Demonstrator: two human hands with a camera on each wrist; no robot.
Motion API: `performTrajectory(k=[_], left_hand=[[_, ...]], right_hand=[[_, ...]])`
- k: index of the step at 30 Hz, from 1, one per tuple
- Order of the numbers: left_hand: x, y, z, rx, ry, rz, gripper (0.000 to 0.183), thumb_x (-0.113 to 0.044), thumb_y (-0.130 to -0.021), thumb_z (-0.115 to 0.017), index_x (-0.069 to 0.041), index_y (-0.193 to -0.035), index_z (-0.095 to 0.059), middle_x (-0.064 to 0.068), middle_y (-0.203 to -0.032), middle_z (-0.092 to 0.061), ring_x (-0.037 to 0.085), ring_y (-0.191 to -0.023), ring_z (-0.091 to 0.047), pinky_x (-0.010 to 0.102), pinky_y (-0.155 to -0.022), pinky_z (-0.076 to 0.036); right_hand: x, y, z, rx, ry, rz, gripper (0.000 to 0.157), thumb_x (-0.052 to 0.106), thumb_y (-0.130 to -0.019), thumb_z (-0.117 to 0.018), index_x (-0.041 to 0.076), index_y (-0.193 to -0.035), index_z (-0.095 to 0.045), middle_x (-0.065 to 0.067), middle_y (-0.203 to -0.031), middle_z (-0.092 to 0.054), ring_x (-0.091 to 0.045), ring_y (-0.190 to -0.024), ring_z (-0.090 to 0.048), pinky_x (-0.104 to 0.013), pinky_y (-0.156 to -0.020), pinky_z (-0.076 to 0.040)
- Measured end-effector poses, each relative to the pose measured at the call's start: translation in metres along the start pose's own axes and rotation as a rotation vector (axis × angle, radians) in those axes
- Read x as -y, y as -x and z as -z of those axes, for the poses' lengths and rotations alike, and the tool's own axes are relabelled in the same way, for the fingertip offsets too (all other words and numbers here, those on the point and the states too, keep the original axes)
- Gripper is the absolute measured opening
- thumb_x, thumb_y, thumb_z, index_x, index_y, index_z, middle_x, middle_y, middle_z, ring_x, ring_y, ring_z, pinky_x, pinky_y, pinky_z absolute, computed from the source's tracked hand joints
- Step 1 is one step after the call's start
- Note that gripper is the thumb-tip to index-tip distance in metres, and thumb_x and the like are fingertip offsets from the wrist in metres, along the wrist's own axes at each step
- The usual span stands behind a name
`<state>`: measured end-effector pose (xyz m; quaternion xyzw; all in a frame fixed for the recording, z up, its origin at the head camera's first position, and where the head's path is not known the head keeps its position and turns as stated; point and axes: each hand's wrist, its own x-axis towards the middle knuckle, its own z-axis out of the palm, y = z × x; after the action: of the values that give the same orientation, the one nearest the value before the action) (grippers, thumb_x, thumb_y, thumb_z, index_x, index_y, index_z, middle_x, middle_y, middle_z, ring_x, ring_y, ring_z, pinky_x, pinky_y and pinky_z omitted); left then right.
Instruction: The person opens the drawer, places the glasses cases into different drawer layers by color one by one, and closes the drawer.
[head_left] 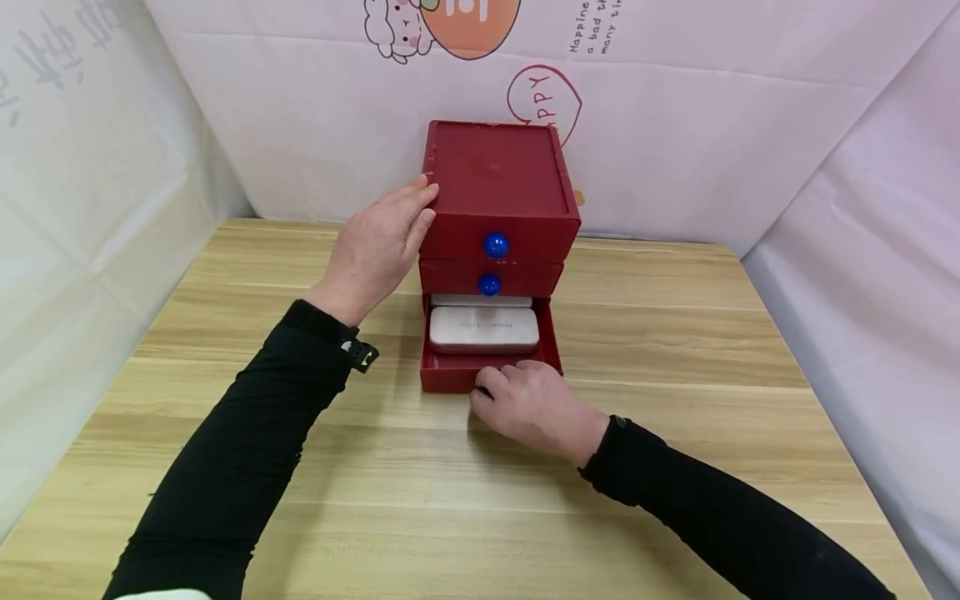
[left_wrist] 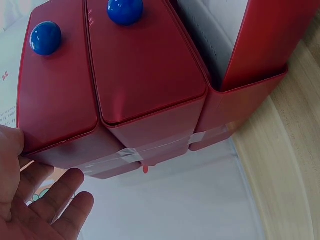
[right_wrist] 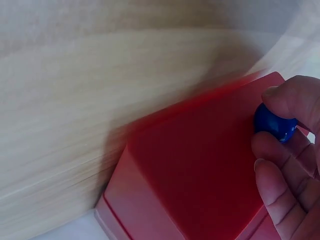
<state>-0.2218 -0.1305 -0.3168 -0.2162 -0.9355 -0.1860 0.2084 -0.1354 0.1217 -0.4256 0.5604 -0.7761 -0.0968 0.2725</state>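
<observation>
A dark red drawer cabinet [head_left: 495,171] stands at the back of the table, its upper two drawers closed, each with a blue round knob [head_left: 496,245]. The bottom drawer [head_left: 448,381] is pulled out and holds a white flat case [head_left: 483,327], with another white item [head_left: 480,300] partly hidden behind it. My right hand [head_left: 536,408] pinches the bottom drawer's blue knob [right_wrist: 274,123] between thumb and fingers. My left hand [head_left: 378,250] rests against the cabinet's upper left side, fingers extended, as the left wrist view also shows [left_wrist: 42,197].
The cabinet stands on a wood-grain table [head_left: 660,333]. Behind it hangs a white printed cloth [head_left: 675,125], and white cloth also borders the left and right sides. Clear tape [left_wrist: 131,155] runs along the cabinet's side.
</observation>
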Motion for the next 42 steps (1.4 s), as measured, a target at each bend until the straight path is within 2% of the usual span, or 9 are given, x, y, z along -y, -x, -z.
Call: performTrajectory(k=[13,24,31,42], left_hand=[[0.001,0.000,0.000,0.004,0.012,0.001,0.054,-0.040,-0.104,-0.034,-0.012,-0.150,-0.042,0.004,-0.156,-0.039,0.013,-0.141,-0.033,0.035,-0.111,-0.037],[0.001,-0.001,-0.001,-0.001,0.015,-0.005,0.054,-0.040,-0.104,-0.034,-0.012,-0.149,-0.043,0.005,-0.155,-0.040,0.013,-0.140,-0.034,0.034,-0.111,-0.036],[0.001,-0.001,-0.001,-0.017,0.013,-0.014,0.053,-0.039,-0.104,-0.035,-0.011,-0.148,-0.044,0.005,-0.154,-0.041,0.013,-0.140,-0.035,0.034,-0.111,-0.037],[0.001,-0.001,-0.001,-0.002,0.008,-0.005,0.054,-0.040,-0.104,-0.035,-0.012,-0.149,-0.044,0.005,-0.155,-0.040,0.013,-0.140,-0.034,0.034,-0.111,-0.037]], right_hand=[[-0.013,-0.007,-0.015,-0.023,-0.015,-0.053,0.012,0.006,-0.091,-0.058,0.011,-0.092,-0.068,-0.008,-0.095,-0.062,-0.019,-0.062,-0.058,-0.031,-0.054,-0.052],[-0.020,-0.009,-0.014,0.089,-0.036,-0.070,0.012,0.007,-0.091,-0.062,0.010,-0.102,-0.067,-0.010,-0.100,-0.059,-0.021,-0.070,-0.060,-0.033,-0.060,-0.055],[-0.023,-0.011,-0.016,0.080,-0.049,-0.079,0.012,0.010,-0.091,-0.065,0.009,-0.103,-0.067,-0.010,-0.100,-0.059,-0.021,-0.073,-0.060,-0.033,-0.062,-0.055],[-0.029,-0.014,-0.021,0.080,-0.057,-0.091,0.014,0.010,-0.091,-0.065,0.009,-0.104,-0.067,-0.011,-0.100,-0.059,-0.021,-0.074,-0.061,-0.033,-0.065,-0.056]])
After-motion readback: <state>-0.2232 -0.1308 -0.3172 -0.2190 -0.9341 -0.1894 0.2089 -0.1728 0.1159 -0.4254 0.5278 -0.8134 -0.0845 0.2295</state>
